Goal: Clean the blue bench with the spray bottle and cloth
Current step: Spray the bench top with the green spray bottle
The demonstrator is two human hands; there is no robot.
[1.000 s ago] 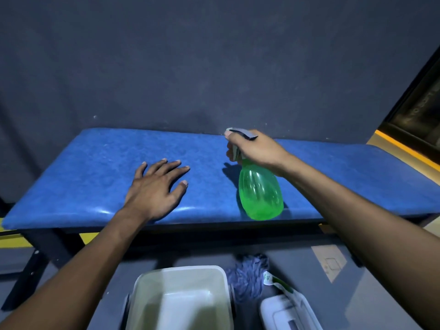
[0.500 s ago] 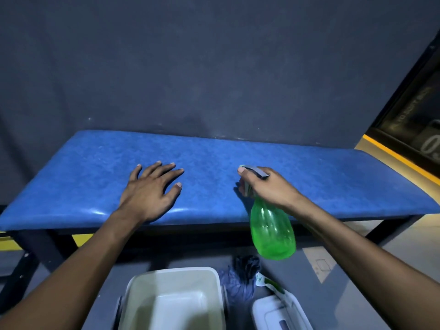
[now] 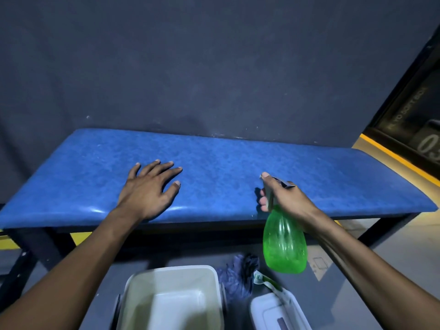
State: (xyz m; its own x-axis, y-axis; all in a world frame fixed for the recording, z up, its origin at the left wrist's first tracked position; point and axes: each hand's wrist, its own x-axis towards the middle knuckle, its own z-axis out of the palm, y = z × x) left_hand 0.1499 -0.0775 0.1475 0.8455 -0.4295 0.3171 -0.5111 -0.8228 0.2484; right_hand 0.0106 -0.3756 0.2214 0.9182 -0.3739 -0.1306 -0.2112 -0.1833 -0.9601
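The blue bench (image 3: 226,163) runs across the middle of the view against a dark wall. My left hand (image 3: 148,190) lies flat on its front left part, fingers spread, holding nothing. My right hand (image 3: 285,198) grips the grey trigger head of a green spray bottle (image 3: 284,244). The bottle hangs in front of the bench's front edge, its nozzle pointing left over the seat. A dark blue cloth (image 3: 238,275) lies crumpled on the floor below, between two tubs.
A white plastic tub (image 3: 171,298) stands on the grey floor under my arms. A smaller white container (image 3: 278,313) with a green-labelled item sits to its right. The bench has black metal legs (image 3: 373,229). A yellow-edged doorway (image 3: 404,144) is at the right.
My right hand has drawn the spray bottle off the bench seat, towards me and down, so it now hangs in front of the bench edge. My left hand has stayed flat on the seat.
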